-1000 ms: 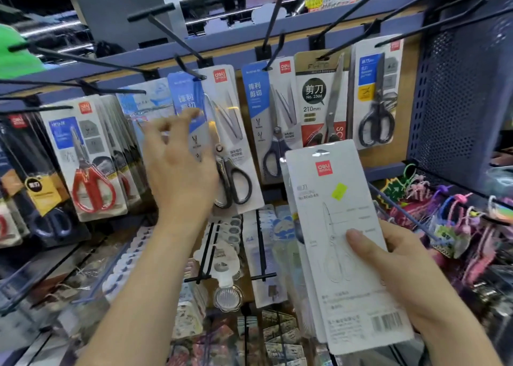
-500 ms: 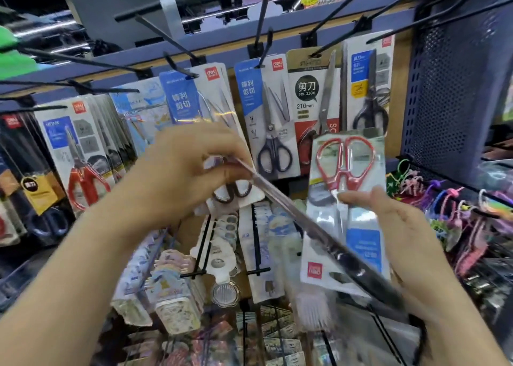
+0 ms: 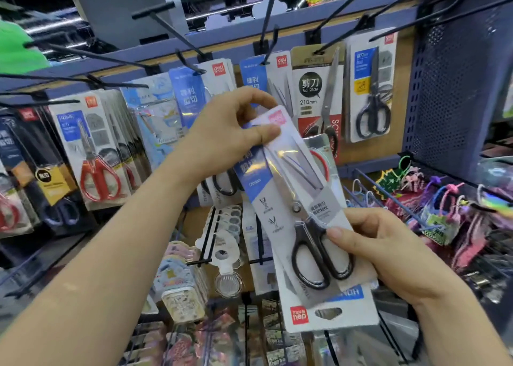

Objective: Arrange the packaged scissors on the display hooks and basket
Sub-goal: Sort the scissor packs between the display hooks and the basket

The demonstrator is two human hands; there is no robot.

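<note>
Rows of packaged scissors are being carried on black display hooks beyond the fingertips. A black-handled scissors pack is being held tilted between both hands, laid over an upside-down second pack — red handles are showing behind it. Its top corner is being pinched by the left hand, thumb against curled fingers; its lower end is being gripped by the right hand — thumb pressed on the black handle.
</note>
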